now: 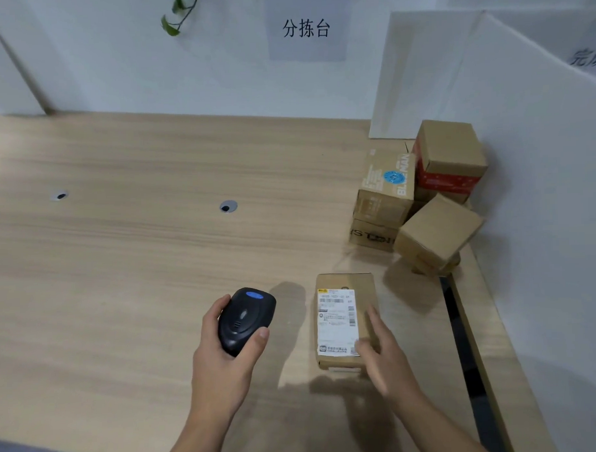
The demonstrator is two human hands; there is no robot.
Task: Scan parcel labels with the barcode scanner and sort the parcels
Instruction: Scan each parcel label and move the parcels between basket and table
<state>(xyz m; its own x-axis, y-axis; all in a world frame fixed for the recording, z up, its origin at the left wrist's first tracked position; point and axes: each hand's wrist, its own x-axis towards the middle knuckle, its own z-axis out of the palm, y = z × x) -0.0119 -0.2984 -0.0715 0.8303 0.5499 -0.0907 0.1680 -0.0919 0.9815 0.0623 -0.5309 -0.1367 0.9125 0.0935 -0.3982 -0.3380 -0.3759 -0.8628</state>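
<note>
The wooden table (122, 265) fills most of the view, with two small round holes (228, 206) in its left half. On the white wall above them hangs a leafy sprig (173, 24), and further right a paper sign (306, 27) with three printed characters.

Near the front edge, the left hand (223, 357) grasps the black scanner (246, 319). Its fingers curl round the left side, its thumb lies along the right, and the blue-marked head points away from the person.

Just beside the scanner, apart from it, the parcel (344, 281) lies flat on the table. It is a long brown carton with its white label (335, 321) facing up (barcodes show on it, too small to read).

The right hand (378, 351) reaches over the parcel's right side with fingers straight and spread, grasping nothing. The thumb lies at the label's lower right corner, though motion blur hides how firmly the hand touches.

Further back and right, a heap of boxes (438, 227) sits in the corner formed by white boards (419, 76). The front one is tilted, and one has red tape. A dark strip (458, 321) runs along the table's right edge.
</note>
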